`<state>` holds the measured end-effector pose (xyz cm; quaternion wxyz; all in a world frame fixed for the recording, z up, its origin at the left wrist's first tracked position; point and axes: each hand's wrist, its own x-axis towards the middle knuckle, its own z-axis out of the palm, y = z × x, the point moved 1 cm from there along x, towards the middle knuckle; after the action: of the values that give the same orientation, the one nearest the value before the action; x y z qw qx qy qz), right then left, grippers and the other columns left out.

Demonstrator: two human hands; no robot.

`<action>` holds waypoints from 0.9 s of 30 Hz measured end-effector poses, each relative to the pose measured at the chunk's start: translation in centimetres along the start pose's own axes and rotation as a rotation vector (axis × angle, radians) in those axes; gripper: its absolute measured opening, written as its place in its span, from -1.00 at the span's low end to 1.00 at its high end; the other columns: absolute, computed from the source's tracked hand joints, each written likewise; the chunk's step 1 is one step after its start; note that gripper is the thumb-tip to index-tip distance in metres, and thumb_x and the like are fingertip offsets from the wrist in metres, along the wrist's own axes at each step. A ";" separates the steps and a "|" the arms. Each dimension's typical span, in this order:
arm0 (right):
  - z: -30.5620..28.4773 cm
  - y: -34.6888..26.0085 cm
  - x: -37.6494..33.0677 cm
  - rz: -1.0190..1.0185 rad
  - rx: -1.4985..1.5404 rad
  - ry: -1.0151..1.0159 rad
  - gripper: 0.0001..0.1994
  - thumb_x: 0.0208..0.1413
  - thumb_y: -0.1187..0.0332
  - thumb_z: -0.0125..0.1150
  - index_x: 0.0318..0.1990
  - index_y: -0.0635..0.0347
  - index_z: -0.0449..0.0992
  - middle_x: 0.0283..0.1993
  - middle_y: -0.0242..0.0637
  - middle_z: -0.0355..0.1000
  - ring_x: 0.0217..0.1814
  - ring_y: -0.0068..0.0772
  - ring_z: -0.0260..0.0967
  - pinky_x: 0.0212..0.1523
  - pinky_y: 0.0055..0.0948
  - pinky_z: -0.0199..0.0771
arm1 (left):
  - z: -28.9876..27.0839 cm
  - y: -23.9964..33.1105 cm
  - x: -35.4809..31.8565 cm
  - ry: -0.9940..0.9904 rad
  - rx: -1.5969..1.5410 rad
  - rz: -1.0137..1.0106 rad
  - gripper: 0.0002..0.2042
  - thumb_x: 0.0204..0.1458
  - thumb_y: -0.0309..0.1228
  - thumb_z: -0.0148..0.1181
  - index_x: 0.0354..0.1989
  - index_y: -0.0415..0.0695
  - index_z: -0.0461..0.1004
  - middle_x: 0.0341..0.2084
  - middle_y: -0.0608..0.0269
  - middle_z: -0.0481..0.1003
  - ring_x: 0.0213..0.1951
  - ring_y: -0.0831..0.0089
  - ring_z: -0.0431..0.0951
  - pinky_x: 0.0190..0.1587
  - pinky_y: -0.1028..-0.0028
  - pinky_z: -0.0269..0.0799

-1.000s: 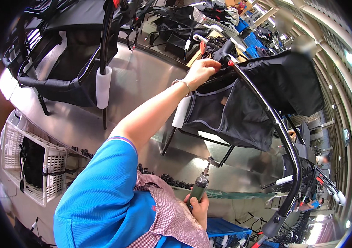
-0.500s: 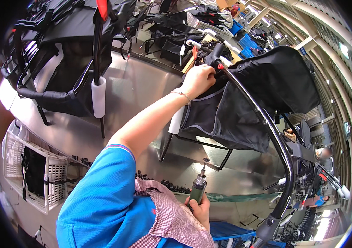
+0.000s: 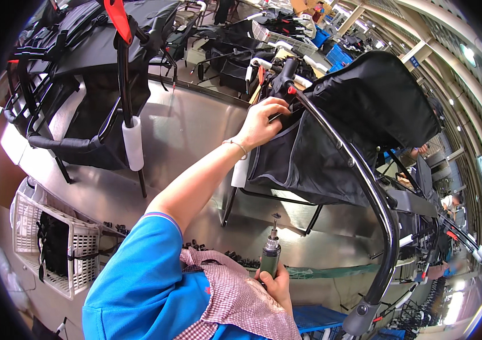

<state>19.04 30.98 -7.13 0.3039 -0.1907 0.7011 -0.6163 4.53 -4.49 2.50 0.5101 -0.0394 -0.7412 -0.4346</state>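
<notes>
My left hand (image 3: 263,123) reaches out to a black folding frame with black fabric (image 3: 303,161), its fingers bent together at the upper left edge, by a joint of the black tube (image 3: 340,141). Whatever sits between those fingertips is small, dark and partly hidden. Low in front of my body, my right hand (image 3: 278,286) is wrapped round a dark green power screwdriver (image 3: 270,258). The driver points upward, and a small screw-like piece (image 3: 276,216) shows at its tip, apart from the frame. A white foam sleeve (image 3: 240,173) covers a frame leg below my left wrist.
Another black fabric frame (image 3: 76,136) stands on the shiny metal table (image 3: 184,130) at left. A white plastic basket (image 3: 73,249) with black material is at lower left. Small black parts (image 3: 238,258) line the near table edge. Further frames and blue crates (image 3: 338,58) lie beyond.
My left hand has drawn slightly left and down, and its fingers have lifted a little from the fabric edge. The right hand keeps hold of the power screwdriver. The view has shifted slightly.
</notes>
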 end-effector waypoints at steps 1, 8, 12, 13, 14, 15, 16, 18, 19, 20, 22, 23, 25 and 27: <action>-0.1 0.2 0.2 0.001 0.003 -0.010 -0.53 -0.02 0.06 0.36 -0.18 0.28 0.38 -0.43 -0.33 0.44 -0.42 -0.54 0.39 -0.37 -0.52 0.40 | 0.0 -0.3 0.0 0.008 -0.053 -0.035 -0.75 -0.16 -0.72 0.02 -0.30 -0.24 0.54 -0.27 0.21 0.54 -0.13 0.37 0.54 -0.04 0.51 0.41; -0.4 -0.3 1.0 0.030 0.022 -0.034 -0.54 -0.01 0.10 0.36 -0.16 0.29 0.37 -0.43 -0.33 0.44 -0.43 -0.54 0.40 -0.37 -0.50 0.42 | 2.6 -1.3 0.6 0.220 -0.142 -0.224 -0.73 -0.23 -0.55 0.42 -0.36 -0.18 0.44 -0.45 0.28 0.45 -0.34 0.49 0.48 -0.20 0.54 0.42; -0.9 0.2 1.3 0.029 0.007 -0.049 -0.56 -0.01 0.13 0.35 -0.15 0.29 0.37 -0.44 -0.33 0.44 -0.44 -0.53 0.40 -0.39 -0.49 0.43 | 4.0 -1.1 1.0 0.338 0.033 -0.051 -0.63 -0.37 -0.64 0.40 -0.44 -0.18 0.28 -0.50 0.23 0.29 -0.44 0.36 0.34 -0.32 0.46 0.35; -0.9 0.0 1.4 0.034 0.008 -0.049 -0.56 -0.01 0.13 0.35 -0.15 0.29 0.37 -0.44 -0.33 0.44 -0.45 -0.53 0.40 -0.39 -0.49 0.43 | 4.2 -1.2 1.1 0.352 0.075 -0.028 -0.63 -0.37 -0.65 0.39 -0.46 -0.19 0.26 -0.50 0.22 0.28 -0.44 0.36 0.34 -0.33 0.45 0.34; -0.8 -0.1 1.5 0.039 0.010 -0.049 -0.56 -0.01 0.13 0.35 -0.15 0.29 0.37 -0.44 -0.33 0.44 -0.45 -0.53 0.40 -0.39 -0.49 0.43 | 4.3 -1.3 1.1 0.367 0.087 -0.024 -0.64 -0.36 -0.65 0.39 -0.45 -0.19 0.28 -0.49 0.22 0.30 -0.44 0.35 0.36 -0.33 0.46 0.36; -0.8 -0.3 1.6 0.043 0.011 -0.050 -0.56 -0.01 0.14 0.35 -0.15 0.29 0.37 -0.44 -0.33 0.44 -0.45 -0.53 0.40 -0.39 -0.49 0.43 | 4.2 -1.4 1.0 0.382 0.100 -0.019 -0.65 -0.35 -0.65 0.38 -0.44 -0.19 0.30 -0.49 0.22 0.32 -0.44 0.35 0.38 -0.33 0.47 0.37; -0.7 -0.4 1.5 0.044 0.018 -0.043 -0.56 -0.01 0.13 0.35 -0.16 0.29 0.37 -0.45 -0.33 0.44 -0.46 -0.53 0.40 -0.40 -0.50 0.42 | 4.3 -1.2 0.8 0.386 0.069 -0.024 -0.67 -0.34 -0.65 0.38 -0.43 -0.19 0.33 -0.48 0.22 0.35 -0.44 0.37 0.40 -0.33 0.48 0.38; -0.6 -0.6 1.6 0.046 0.032 -0.032 -0.56 -0.01 0.12 0.35 -0.16 0.29 0.37 -0.45 -0.33 0.43 -0.46 -0.53 0.40 -0.40 -0.50 0.42 | 4.0 -1.0 0.5 0.397 0.010 -0.032 -0.70 -0.32 -0.64 0.39 -0.41 -0.20 0.38 -0.47 0.23 0.40 -0.43 0.39 0.44 -0.32 0.51 0.41; -0.7 -0.5 1.6 0.040 0.019 -0.035 -0.56 -0.01 0.12 0.35 -0.16 0.29 0.38 -0.45 -0.33 0.43 -0.46 -0.53 0.40 -0.40 -0.50 0.42 | 3.8 -0.9 0.3 0.387 -0.005 -0.062 -0.72 -0.30 -0.64 0.39 -0.40 -0.20 0.41 -0.47 0.24 0.42 -0.43 0.42 0.45 -0.33 0.52 0.42; -0.8 -0.3 1.7 0.033 0.007 -0.039 -0.56 -0.01 0.11 0.35 -0.16 0.28 0.38 -0.45 -0.33 0.43 -0.46 -0.53 0.40 -0.40 -0.50 0.42 | 3.5 -0.9 0.2 0.379 -0.020 -0.093 -0.73 -0.28 -0.63 0.39 -0.39 -0.20 0.44 -0.46 0.25 0.44 -0.43 0.45 0.47 -0.34 0.54 0.42; -1.0 0.1 1.8 0.028 -0.005 -0.047 -0.55 -0.01 0.10 0.36 -0.17 0.28 0.39 -0.45 -0.34 0.44 -0.45 -0.53 0.40 -0.39 -0.50 0.42 | 3.3 -0.8 0.3 0.396 -0.122 -0.180 -0.81 -0.22 -0.61 0.39 -0.40 -0.21 0.52 -0.48 0.29 0.47 -0.47 0.55 0.47 -0.40 0.58 0.41; -1.0 0.3 1.8 0.028 -0.004 -0.049 -0.55 -0.02 0.09 0.36 -0.17 0.28 0.39 -0.44 -0.34 0.44 -0.44 -0.53 0.40 -0.38 -0.49 0.42 | 3.0 -0.7 0.3 0.384 -0.118 -0.201 -0.81 -0.23 -0.61 0.39 -0.40 -0.22 0.54 -0.48 0.28 0.47 -0.48 0.55 0.48 -0.40 0.58 0.42; -0.8 0.4 1.9 0.028 -0.004 -0.052 -0.54 -0.02 0.08 0.36 -0.17 0.28 0.40 -0.44 -0.34 0.44 -0.43 -0.53 0.40 -0.37 -0.49 0.41 | 2.4 -0.9 0.3 0.361 -0.106 -0.238 -0.82 -0.23 -0.61 0.38 -0.40 -0.22 0.56 -0.50 0.27 0.48 -0.51 0.54 0.50 -0.41 0.58 0.42; -0.5 0.1 2.0 0.025 -0.003 -0.052 -0.54 -0.02 0.08 0.36 -0.17 0.28 0.40 -0.43 -0.35 0.44 -0.41 -0.54 0.40 -0.36 -0.49 0.41 | 2.1 -1.3 0.6 0.379 -0.148 -0.293 -0.86 -0.22 -0.62 0.37 -0.43 -0.23 0.58 -0.53 0.26 0.48 -0.51 0.53 0.51 -0.41 0.58 0.42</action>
<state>17.23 30.11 -7.55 0.3295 -0.1987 0.6961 -0.6061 2.12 -4.07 1.96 0.5671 0.1135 -0.5961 -0.5569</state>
